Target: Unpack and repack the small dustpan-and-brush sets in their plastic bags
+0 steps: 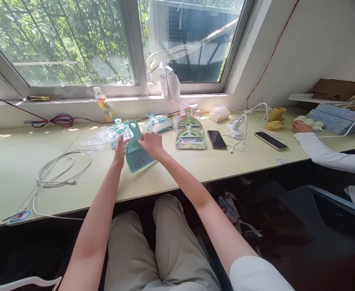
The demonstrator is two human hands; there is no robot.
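A teal dustpan with a grey-bristled hand brush (138,158) is held up just above the table, tilted, its looped handle pointing up. My right hand (152,143) grips its right side, with the thumb across the front. At the left edge, my left hand (119,150) holds it from the side; some of those fingers are hidden. Behind it lie another teal dustpan set (118,128) and crumpled clear plastic wrap (97,137). A further wrapped teal set (159,122) rests farther back. To the right are green wrapped dustpan sets (191,139), overlapping one another.
A coiled white cable (41,182) lies at left. Near the window stand a drink bottle (104,104) and a bundled cord (52,120). Rightward are a dark phone (216,139), a charger (234,126), a second phone (271,141), and another person's hand (301,126) beside blue packs (335,118).
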